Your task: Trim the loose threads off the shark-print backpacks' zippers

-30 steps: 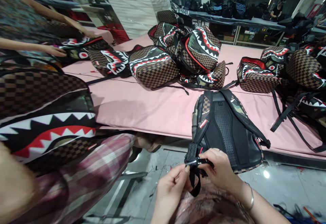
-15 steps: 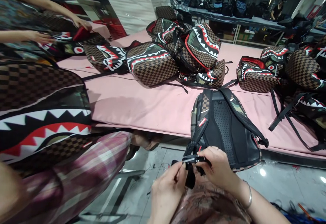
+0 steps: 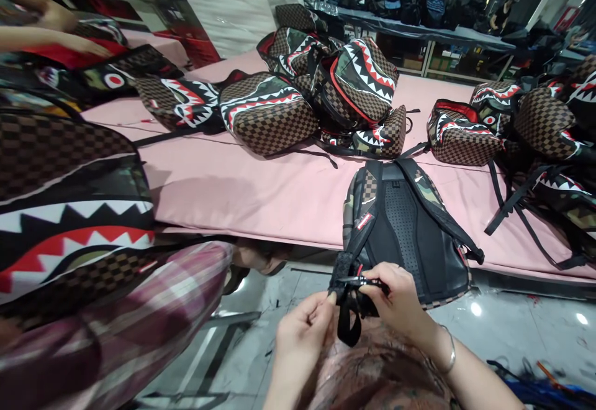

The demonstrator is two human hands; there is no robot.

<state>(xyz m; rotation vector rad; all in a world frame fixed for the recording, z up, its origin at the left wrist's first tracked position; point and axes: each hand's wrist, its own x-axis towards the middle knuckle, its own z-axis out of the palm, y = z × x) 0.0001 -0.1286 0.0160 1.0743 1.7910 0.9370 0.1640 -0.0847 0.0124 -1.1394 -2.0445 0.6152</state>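
Note:
A backpack (image 3: 406, 236) lies back panel up at the pink table's front edge, its padded black straps showing. Its lower left black webbing strap (image 3: 349, 330) hangs over the edge in a loop. My left hand (image 3: 302, 330) pinches this webbing between thumb and fingertips. In my right hand (image 3: 401, 295) is a pair of thread snips (image 3: 352, 280), fingers closed around the dark handle. The slim blades point left, against or just above the webbing by my left fingertips. Whether a thread lies between the blades is too small to tell.
Several shark-mouth checkered backpacks (image 3: 270, 118) are heaped along the pink table (image 3: 205, 192), with more backpacks (image 3: 549, 124) at right. On the left, a seated person in plaid trousers (image 3: 186, 298) has a large backpack (image 3: 74, 211). Another person's hands (image 3: 84, 43) work at far left.
My left hand has dropped slightly, and the webbing loop now hangs more open. The snips' blades look closer together. At far left, the other person's hands have shifted over a red-lined bag.

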